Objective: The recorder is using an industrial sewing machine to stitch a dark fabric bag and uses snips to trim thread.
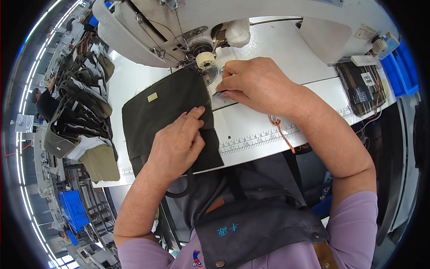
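A dark olive fabric panel (172, 114) with a small pale yellow label lies on the white sewing table, its upper corner beside the sewing machine's needle area. My left hand (177, 143) rests on the panel near its right edge, fingers stretched out and pressing on the cloth. Just right of that edge, my right hand (257, 85) is closed, thumb and fingers pinching a small pointed metal tool (218, 93). The tool's tip points toward the panel's edge; most of it is hidden in the fingers, so its exact kind does not show.
The sewing machine (134, 40) spans the back, with a cream roller (205, 60) near its needle. A pile of olive and white fabric pieces (85, 103) sits at left. Folded striped cloth (358, 87) and a blue bin (401, 67) are at right. A ruler strip (257, 142) runs along the front edge.
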`<action>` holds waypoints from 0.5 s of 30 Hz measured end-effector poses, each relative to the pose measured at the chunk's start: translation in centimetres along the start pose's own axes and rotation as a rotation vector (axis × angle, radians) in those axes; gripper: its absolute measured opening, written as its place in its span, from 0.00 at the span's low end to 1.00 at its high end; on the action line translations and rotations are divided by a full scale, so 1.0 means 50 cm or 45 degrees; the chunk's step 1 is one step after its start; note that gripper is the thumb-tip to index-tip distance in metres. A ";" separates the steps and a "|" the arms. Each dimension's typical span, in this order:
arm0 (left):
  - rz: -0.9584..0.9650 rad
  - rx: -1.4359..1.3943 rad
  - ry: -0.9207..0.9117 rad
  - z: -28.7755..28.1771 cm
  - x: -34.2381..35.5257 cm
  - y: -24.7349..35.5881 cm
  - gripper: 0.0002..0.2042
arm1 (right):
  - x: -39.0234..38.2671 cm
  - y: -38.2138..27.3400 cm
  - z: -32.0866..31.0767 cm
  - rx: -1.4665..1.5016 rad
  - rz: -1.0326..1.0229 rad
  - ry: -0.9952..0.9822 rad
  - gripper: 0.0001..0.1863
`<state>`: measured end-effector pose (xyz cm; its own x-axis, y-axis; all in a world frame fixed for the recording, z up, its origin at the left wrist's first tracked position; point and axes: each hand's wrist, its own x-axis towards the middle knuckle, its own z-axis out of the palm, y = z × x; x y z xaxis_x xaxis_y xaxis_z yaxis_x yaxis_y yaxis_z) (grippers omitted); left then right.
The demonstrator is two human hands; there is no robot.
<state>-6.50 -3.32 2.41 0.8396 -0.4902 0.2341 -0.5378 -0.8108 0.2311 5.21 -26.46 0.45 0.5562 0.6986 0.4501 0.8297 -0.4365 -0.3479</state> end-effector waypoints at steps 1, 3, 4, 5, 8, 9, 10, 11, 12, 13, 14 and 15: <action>-0.091 -0.099 0.040 -0.002 -0.001 0.001 0.20 | 0.000 -0.002 0.002 0.003 0.004 0.002 0.07; -0.179 -0.197 0.078 -0.006 -0.003 0.001 0.19 | 0.000 -0.005 0.003 0.035 0.005 -0.048 0.06; -0.199 -0.245 0.098 -0.007 -0.004 0.000 0.19 | 0.000 -0.007 0.003 0.036 0.006 -0.048 0.06; -0.218 -0.294 0.120 -0.008 -0.005 0.000 0.19 | 0.000 -0.010 0.003 0.051 0.000 -0.041 0.06; -0.212 -0.303 0.116 -0.008 -0.001 0.000 0.19 | -0.001 -0.011 0.009 0.038 -0.037 -0.020 0.06; -0.211 -0.305 0.117 -0.010 0.000 0.000 0.19 | -0.002 -0.011 0.012 0.012 -0.068 -0.006 0.06; -0.207 -0.282 0.097 -0.011 0.002 0.001 0.19 | -0.002 -0.011 0.015 0.011 -0.068 -0.009 0.06; -0.202 -0.260 0.077 -0.012 0.003 0.001 0.20 | -0.003 -0.012 0.018 -0.004 -0.082 -0.014 0.07; -0.202 -0.263 0.078 -0.013 0.004 0.001 0.20 | -0.003 -0.013 0.019 -0.019 -0.096 -0.018 0.07; -0.236 -0.256 0.017 -0.016 0.004 0.001 0.21 | -0.004 -0.015 0.019 -0.020 -0.098 -0.021 0.07; -0.269 -0.249 -0.044 -0.016 0.004 0.000 0.22 | -0.005 -0.016 0.017 -0.065 -0.128 0.008 0.05; -0.270 -0.251 -0.042 -0.012 0.006 -0.001 0.22 | -0.006 -0.019 0.016 -0.109 -0.158 0.037 0.04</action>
<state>-6.25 -3.25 3.06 0.9353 -0.3289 0.1304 -0.3514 -0.8201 0.4516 4.21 -25.80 -0.03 0.4494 0.7340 0.5093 0.8923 -0.3957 -0.2171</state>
